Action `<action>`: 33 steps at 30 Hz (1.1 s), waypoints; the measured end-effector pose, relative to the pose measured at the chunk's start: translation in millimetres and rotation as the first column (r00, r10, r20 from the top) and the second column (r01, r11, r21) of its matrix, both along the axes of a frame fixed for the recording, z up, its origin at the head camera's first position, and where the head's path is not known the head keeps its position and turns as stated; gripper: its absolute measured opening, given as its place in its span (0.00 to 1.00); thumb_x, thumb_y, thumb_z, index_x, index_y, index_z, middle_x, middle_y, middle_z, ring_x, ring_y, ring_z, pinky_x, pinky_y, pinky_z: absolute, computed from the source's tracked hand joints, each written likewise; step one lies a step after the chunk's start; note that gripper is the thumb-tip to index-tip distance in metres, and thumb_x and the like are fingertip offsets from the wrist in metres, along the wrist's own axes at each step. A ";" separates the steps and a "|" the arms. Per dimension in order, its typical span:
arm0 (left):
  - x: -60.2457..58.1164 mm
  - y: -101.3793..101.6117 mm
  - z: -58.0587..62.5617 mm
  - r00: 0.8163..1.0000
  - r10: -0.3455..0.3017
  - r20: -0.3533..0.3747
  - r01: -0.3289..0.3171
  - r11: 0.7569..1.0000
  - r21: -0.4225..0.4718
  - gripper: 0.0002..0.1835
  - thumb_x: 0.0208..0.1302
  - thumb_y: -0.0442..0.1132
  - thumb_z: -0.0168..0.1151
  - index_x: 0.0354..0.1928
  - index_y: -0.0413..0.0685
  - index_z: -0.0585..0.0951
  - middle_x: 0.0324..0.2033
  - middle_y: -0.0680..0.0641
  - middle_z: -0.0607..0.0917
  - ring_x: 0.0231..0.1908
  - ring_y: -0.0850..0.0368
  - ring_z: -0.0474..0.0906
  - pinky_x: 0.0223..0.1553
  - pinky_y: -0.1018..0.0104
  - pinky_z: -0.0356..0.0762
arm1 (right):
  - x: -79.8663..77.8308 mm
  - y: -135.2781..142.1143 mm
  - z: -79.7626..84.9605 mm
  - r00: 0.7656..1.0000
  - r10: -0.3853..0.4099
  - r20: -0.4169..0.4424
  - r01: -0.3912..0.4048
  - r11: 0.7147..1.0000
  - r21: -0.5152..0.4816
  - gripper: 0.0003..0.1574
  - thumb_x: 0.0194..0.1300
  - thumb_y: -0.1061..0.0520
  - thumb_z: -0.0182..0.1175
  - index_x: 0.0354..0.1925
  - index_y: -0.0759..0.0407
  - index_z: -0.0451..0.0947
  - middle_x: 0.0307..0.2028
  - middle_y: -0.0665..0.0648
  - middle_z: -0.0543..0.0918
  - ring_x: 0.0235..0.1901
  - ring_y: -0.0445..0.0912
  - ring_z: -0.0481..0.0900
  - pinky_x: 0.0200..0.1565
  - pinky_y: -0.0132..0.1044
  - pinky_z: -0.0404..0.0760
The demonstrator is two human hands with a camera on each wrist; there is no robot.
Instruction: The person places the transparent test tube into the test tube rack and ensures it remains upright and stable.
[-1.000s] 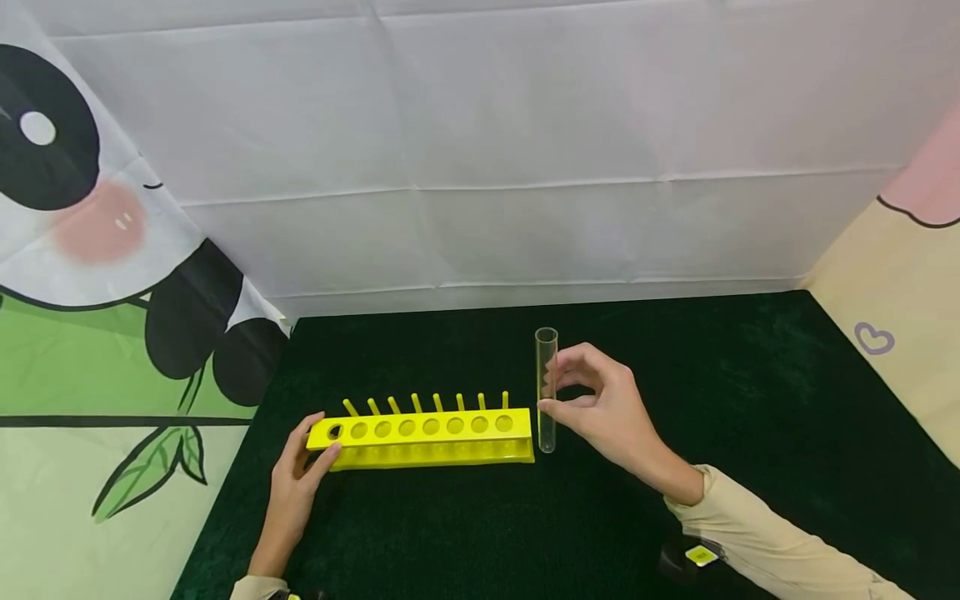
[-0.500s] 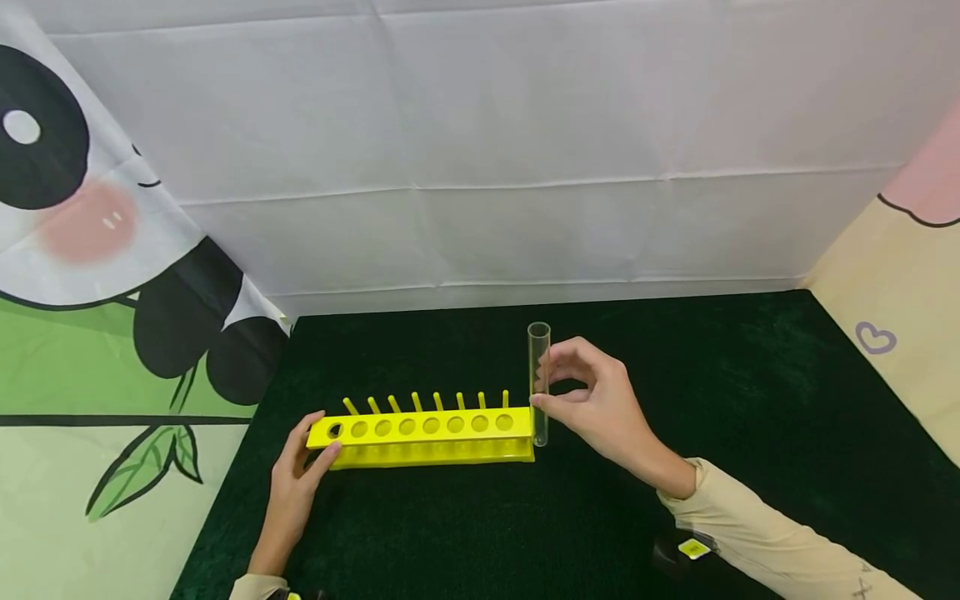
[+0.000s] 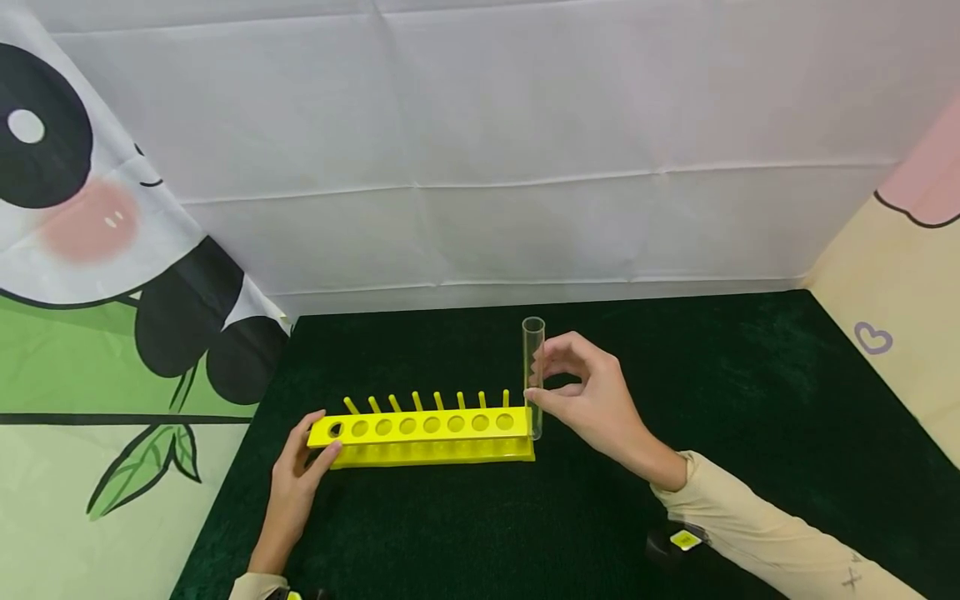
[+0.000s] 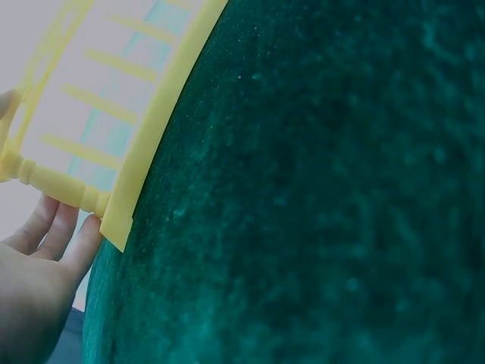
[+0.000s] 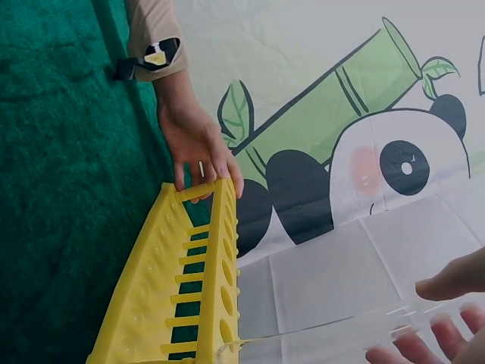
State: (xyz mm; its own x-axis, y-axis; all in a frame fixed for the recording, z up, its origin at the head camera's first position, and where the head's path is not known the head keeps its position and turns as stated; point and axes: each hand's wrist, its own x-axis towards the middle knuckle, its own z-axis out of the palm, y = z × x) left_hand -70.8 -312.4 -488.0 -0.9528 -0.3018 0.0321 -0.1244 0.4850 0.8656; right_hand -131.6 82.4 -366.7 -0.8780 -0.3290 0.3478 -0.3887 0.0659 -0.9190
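Note:
A yellow test tube rack (image 3: 431, 455) stands on the dark green cloth, with one row of round holes and a row of pegs (image 3: 438, 402) along its back. At its left end my left hand (image 3: 292, 487) grips the top bar, thumb in front. The left wrist view shows several fingers of that hand (image 4: 57, 250) by the rack's end post (image 4: 57, 186). My right hand (image 3: 592, 396) pinches a clear test tube (image 3: 533, 342), upright at the rack's right end. In the right wrist view the tube's lower end (image 5: 261, 339) overlaps the top bar near an end hole.
Dark green cloth (image 3: 450, 533) covers the table. A white sheet (image 3: 525, 150) hangs behind it, a panda-print sheet (image 3: 180, 300) stands at the left and a cream-and-pink sheet (image 3: 900, 283) at the right. A strap with a yellow tag (image 3: 685, 541) sits at the right wrist.
My right hand has moved the test tube slightly left and up, from beside the rack to overlapping its right end. My left hand and the rack have stayed in place.

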 end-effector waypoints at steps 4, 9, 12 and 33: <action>0.0 -0.6 0.0 1.000 -0.005 -0.001 0.005 1.000 0.004 0.32 0.67 0.54 0.55 0.70 0.58 0.60 0.66 0.51 0.63 0.54 0.57 0.62 0.46 0.81 0.66 | 0.0 -2.4 0.1 1.000 -0.008 -0.010 0.008 1.000 0.002 0.23 0.52 0.71 0.66 0.46 0.62 0.71 0.43 0.60 0.76 0.40 0.50 0.78 0.36 0.40 0.82; 0.5 -1.3 -0.5 1.000 -0.013 -0.010 0.013 1.000 0.010 0.32 0.67 0.53 0.56 0.69 0.58 0.61 0.66 0.50 0.63 0.54 0.57 0.63 0.45 0.82 0.66 | 0.0 -5.9 0.9 1.000 -0.010 -0.017 0.010 1.000 0.000 0.23 0.52 0.72 0.66 0.46 0.62 0.71 0.43 0.60 0.76 0.40 0.50 0.78 0.36 0.39 0.82; 0.9 -1.5 -0.3 1.000 -0.015 -0.014 0.015 1.000 0.008 0.31 0.67 0.53 0.56 0.69 0.57 0.61 0.66 0.50 0.63 0.54 0.57 0.63 0.45 0.82 0.66 | 0.2 -8.0 1.9 1.000 -0.011 -0.017 0.011 1.000 -0.001 0.23 0.52 0.72 0.66 0.46 0.62 0.71 0.43 0.59 0.76 0.40 0.50 0.78 0.36 0.39 0.82; 4.3 -6.9 1.9 1.000 -0.017 -0.002 0.017 1.000 0.022 0.32 0.67 0.53 0.56 0.70 0.57 0.60 0.66 0.50 0.62 0.54 0.57 0.62 0.46 0.83 0.65 | -1.8 -21.8 1.7 0.999 -0.025 -0.033 0.025 1.000 -0.018 0.24 0.51 0.72 0.67 0.45 0.62 0.71 0.44 0.62 0.75 0.41 0.51 0.78 0.36 0.38 0.82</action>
State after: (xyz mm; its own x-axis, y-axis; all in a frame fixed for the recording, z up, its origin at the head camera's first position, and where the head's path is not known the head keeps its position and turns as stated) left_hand -66.5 -319.3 -486.1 -0.9577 -0.2866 0.0273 -0.1151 0.4680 0.8762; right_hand -133.3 60.6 -365.0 -0.8736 -0.3006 0.3827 -0.4176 0.0595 -0.9067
